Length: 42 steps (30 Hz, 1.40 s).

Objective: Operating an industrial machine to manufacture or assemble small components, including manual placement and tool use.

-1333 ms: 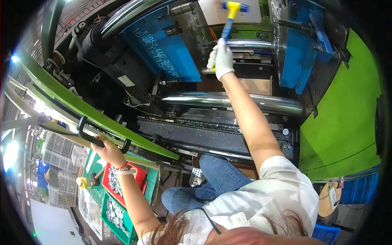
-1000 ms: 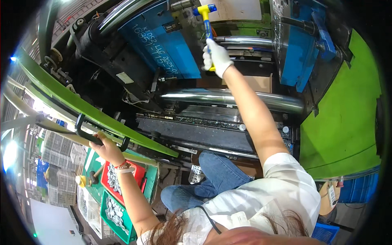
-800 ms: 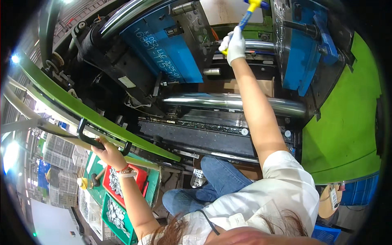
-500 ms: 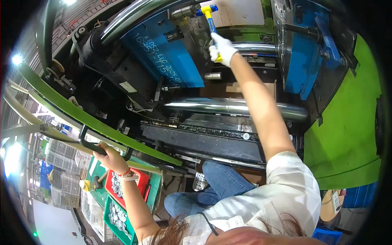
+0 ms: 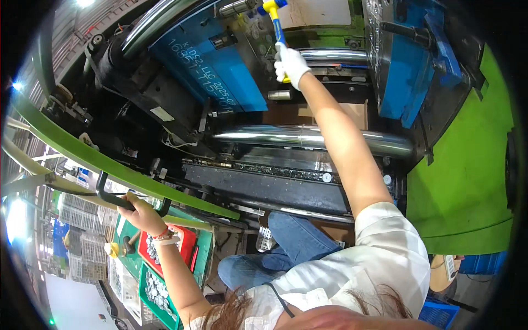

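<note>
1. At 12 o'clock, the gloved right hand (image 5: 291, 66) hides part of the plastic-faced mallet's (image 5: 278, 28) handle; whether its head touches the steel pin (image 5: 236, 7) cannot be told.
2. At 8 o'clock, the left hand (image 5: 145, 216) covers part of the black grab handle (image 5: 114, 198).
3. Toward 7 o'clock, the metal pieces (image 5: 157, 290) are too small to identify.
4. At 11 o'clock, the upper steel tie bar (image 5: 157, 25) leaves by the top edge.

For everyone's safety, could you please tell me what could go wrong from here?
The right hand reaches between the left blue block and the right blue block; if they closed, it might be crushed. The hammer it holds appears near the metal cylinder, so a stray blow could mark it. The left hand grips the black handle ungloved; a sudden jolt might hurt it.
</note>
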Available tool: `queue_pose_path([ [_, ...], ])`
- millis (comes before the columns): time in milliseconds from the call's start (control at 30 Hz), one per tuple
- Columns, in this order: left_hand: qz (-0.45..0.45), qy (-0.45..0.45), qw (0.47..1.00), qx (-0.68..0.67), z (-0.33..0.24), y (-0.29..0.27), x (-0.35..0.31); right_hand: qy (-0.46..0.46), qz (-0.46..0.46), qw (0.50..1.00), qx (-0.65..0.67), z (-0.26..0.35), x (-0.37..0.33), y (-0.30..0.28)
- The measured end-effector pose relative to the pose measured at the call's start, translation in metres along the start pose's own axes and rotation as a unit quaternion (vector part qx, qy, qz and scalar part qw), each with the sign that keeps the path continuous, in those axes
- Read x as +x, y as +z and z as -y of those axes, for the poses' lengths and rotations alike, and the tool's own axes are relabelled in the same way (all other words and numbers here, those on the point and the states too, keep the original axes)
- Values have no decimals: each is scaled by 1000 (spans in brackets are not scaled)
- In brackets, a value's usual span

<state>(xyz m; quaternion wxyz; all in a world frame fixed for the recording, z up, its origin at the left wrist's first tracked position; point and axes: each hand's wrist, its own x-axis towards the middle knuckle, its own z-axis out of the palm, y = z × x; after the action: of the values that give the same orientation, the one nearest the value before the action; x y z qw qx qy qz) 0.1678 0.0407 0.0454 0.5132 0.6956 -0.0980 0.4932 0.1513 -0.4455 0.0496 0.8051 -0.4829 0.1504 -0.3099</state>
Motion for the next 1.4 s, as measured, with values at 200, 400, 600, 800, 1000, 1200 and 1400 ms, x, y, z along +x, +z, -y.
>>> queue_pose_path([
  [200, 18, -4, 997, -72, 5, 1, 1, -141, -80, 976, 145, 7, 3, 1],
  [400, -10, 25, 1000, 13, -9, 3, -5, 80, 36, 995, 43, -2, -4, 24],
  [600, 25, -29, 999, -21, -12, 0, -3, -111, 22, 991, 71, 4, -29, -26],
  [800, 8, 40, 999, -4, -8, 0, -4, -111, -75, 970, 203, -27, -80, 23],
  [1000, 39, -6, 998, -41, -13, -4, -3, 10, 27, 995, 93, -39, -85, -1],
  [1200, 39, -17, 995, -87, -11, 0, -4, -132, -132, 962, 201, -31, -72, -7],
  [1400, 26, -2, 999, -47, -10, 1, -3, 91, 38, 995, 21, -57, -87, 11],
])
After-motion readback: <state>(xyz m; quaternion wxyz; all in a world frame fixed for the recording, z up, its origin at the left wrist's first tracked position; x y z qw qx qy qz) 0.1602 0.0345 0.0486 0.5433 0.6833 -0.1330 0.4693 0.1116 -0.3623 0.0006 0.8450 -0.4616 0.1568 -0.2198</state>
